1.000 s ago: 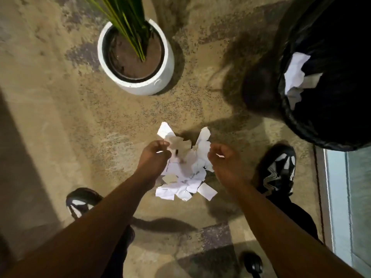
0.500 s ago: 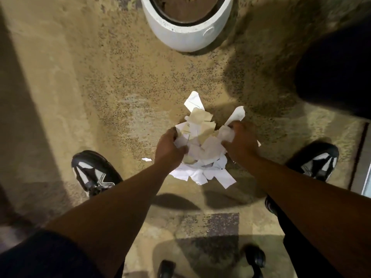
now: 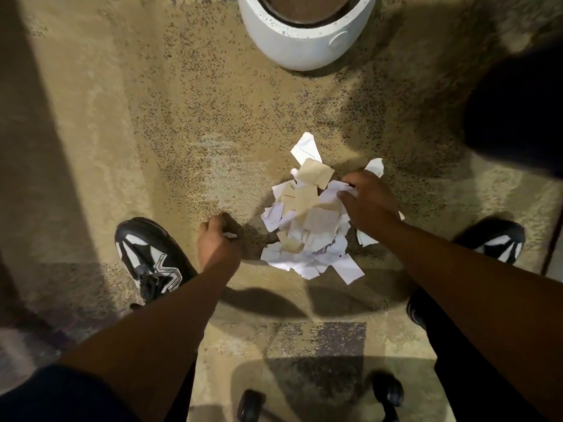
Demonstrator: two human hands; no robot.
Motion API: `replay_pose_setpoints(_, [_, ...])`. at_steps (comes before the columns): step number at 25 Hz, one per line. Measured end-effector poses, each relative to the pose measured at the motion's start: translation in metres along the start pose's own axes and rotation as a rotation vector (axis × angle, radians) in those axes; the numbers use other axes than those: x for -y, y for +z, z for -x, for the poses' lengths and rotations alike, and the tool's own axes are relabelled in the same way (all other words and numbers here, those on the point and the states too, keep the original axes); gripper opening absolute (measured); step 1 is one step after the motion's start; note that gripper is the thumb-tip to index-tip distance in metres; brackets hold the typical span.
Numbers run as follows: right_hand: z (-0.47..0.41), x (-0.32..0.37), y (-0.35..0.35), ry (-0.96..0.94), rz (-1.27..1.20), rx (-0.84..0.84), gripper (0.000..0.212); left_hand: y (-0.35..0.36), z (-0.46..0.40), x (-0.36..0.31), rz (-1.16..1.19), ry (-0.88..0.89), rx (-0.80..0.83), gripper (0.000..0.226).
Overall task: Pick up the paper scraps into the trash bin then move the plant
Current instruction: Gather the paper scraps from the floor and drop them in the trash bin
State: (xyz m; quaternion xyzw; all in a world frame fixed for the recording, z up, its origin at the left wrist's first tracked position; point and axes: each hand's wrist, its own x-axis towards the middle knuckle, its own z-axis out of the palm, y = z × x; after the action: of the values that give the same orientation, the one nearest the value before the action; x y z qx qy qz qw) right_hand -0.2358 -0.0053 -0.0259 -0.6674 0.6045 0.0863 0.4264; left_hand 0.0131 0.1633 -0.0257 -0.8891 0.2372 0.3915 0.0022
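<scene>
White paper scraps (image 3: 307,226) under right grip (image 3: 370,205), pinching; left grip (image 3: 217,242) pinching stray scrap (image 3: 230,235).

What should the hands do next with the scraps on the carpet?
Probably bring the left hand, which pinches one stray scrap, back to the paper pile. The right hand grips the pile's right side only, so both hands would be needed to scoop it for the bin.
</scene>
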Motion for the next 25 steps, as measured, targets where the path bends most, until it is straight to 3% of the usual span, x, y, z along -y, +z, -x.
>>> replay_pose_setpoints(7, [-0.005,0.006,0.004,0.066,-0.051,-0.026,0.028,-0.006,-0.013,0.012,-0.291,0.291,0.135,0.016])
replay_pose_setpoints(10, [-0.009,0.008,0.004,0.079,-0.089,-0.079,0.029,0.0,-0.015,-0.018,-0.021,0.458,0.179,0.01])
replay_pose_setpoints(14, [-0.023,0.008,0.002,0.178,0.047,-0.237,0.024,0.015,-0.02,-0.072,0.19,0.415,0.333,0.019])
replay_pose_setpoints(17, [-0.031,0.01,0.009,0.363,0.116,-0.115,0.021,0.027,-0.027,-0.09,0.153,0.252,0.336,0.029])
replay_pose_setpoints(19, [-0.032,0.014,0.015,0.461,-0.027,-0.032,0.022,0.023,-0.028,-0.093,-0.054,0.352,0.259,0.014])
replay_pose_setpoints(22, [-0.026,0.024,0.017,0.338,-0.179,-0.069,0.018,0.006,-0.03,-0.094,-0.018,0.501,0.209,0.015])
replay_pose_setpoints(25, [-0.024,0.034,0.013,0.215,-0.239,-0.17,0.024,-0.015,-0.036,-0.095,0.126,0.473,0.256,0.017])
